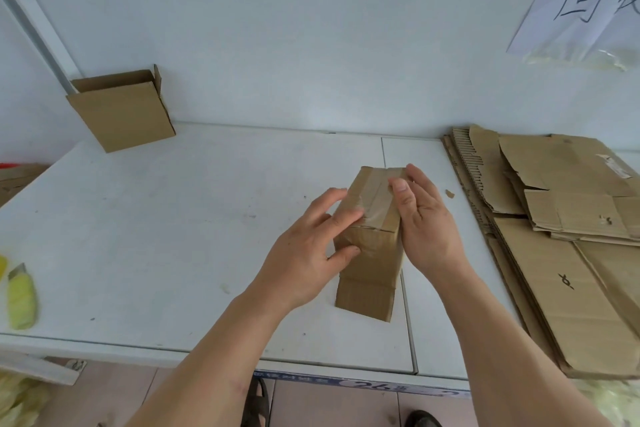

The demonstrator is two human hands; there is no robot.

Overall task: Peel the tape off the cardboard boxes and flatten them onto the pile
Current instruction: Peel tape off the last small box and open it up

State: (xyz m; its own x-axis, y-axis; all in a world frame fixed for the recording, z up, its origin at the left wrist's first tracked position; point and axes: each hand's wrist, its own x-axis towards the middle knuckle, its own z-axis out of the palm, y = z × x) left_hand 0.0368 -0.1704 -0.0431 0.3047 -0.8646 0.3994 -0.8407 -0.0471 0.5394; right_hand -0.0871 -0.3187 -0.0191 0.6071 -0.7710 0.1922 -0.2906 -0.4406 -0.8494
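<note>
Taped box (372,218), between both hands, fingers touching

The white table (173,236) carries a small taped box (372,253) near its middle. A pile of flattened cardboard (571,253) lies at its right end. An open box (121,114) stands at the back left, and a yellow knife (20,298) lies by the left edge.

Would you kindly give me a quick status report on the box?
Both hands on small taped box: left hand steadying, right hand at far end. Tape on. Flattened pile at right, path clear.
</note>
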